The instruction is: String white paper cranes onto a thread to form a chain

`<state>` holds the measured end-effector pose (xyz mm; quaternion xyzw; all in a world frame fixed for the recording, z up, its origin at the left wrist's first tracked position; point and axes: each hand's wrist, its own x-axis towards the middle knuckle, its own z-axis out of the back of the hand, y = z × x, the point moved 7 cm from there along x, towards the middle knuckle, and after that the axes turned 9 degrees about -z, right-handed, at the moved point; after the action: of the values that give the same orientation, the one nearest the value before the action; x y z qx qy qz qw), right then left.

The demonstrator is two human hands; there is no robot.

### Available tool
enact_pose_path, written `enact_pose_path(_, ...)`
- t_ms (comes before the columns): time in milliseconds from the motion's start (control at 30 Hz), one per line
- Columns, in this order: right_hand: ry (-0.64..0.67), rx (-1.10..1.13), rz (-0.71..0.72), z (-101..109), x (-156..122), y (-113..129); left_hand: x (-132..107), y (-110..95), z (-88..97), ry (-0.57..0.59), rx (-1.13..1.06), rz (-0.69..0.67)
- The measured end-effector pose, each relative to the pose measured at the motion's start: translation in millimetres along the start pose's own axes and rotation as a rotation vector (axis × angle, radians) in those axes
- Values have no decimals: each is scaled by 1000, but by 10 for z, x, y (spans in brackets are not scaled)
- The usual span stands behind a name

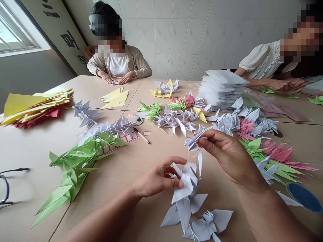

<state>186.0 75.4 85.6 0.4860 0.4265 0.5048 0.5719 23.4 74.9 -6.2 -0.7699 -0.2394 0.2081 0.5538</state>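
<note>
The right hand [228, 156] pinches a paper crane [192, 142] at twelve o'clock from the white cluster [185, 191] the left hand [156, 178] grips.

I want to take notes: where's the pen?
In the head view, the pen lies left of centre, right of the green paper cranes, beside a small red-bordered label.

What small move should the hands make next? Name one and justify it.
Probably slide the single folded bird in the right hand down toward the pale paper cluster held by the left hand: a thin thread seems to run between them, and the bird's body is above the cluster.
</note>
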Motion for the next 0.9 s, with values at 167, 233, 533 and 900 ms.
enact_pose_path(167, -105, -313, 43, 36, 36, -25, 41, -22, 73, -71, 46, -61)
enact_pose_path(233, -208, -559, 82, 65, 72, -57, 60, -8, 175, -167, 99, -72)
enact_pose_path(533, -323, -926, 94, -23, 282, -485, 53, -75, 439, -514, 256, -165)
enact_pose_path(900, -277, -895, 109, 40, 343, -625, 72, 16, 645, -508, -104, -52)
